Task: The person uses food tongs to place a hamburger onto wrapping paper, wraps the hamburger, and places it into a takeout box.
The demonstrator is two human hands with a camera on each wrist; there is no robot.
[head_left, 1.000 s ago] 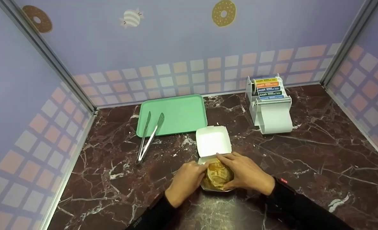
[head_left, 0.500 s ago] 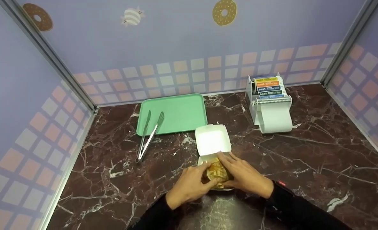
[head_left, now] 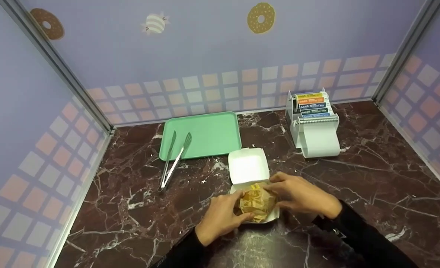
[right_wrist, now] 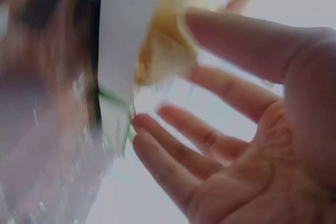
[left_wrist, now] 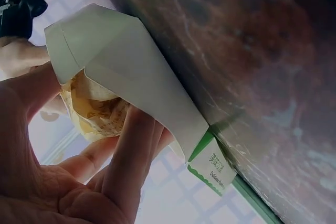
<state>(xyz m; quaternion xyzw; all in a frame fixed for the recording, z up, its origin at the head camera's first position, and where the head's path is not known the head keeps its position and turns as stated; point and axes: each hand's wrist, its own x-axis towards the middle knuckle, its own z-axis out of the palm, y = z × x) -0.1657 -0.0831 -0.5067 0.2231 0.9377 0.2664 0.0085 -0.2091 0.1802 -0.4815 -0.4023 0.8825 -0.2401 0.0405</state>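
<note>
A burger wrapped in yellow printed paper sits in the lower half of a white clamshell burger box, whose lid lies folded back. My left hand holds the burger's left side, thumb towards the front edge and fingers towards the back. The left wrist view has its fingers reaching in between the wrapper and the box wall. On the other side, my right hand is spread, its fingertips close to the wrapper. Blur in the right wrist view hides whether they touch it.
Behind the box lies a green tray, with metal tongs resting across its front left edge. A label dispenser with several coloured rolls stands at the back right. Patterned walls enclose the marble counter.
My right hand has moved right and loosened from the burger, uncovering the box's right side. My left thumb has come forward along the wrapper's front. Tray, tongs and dispenser have not moved.
</note>
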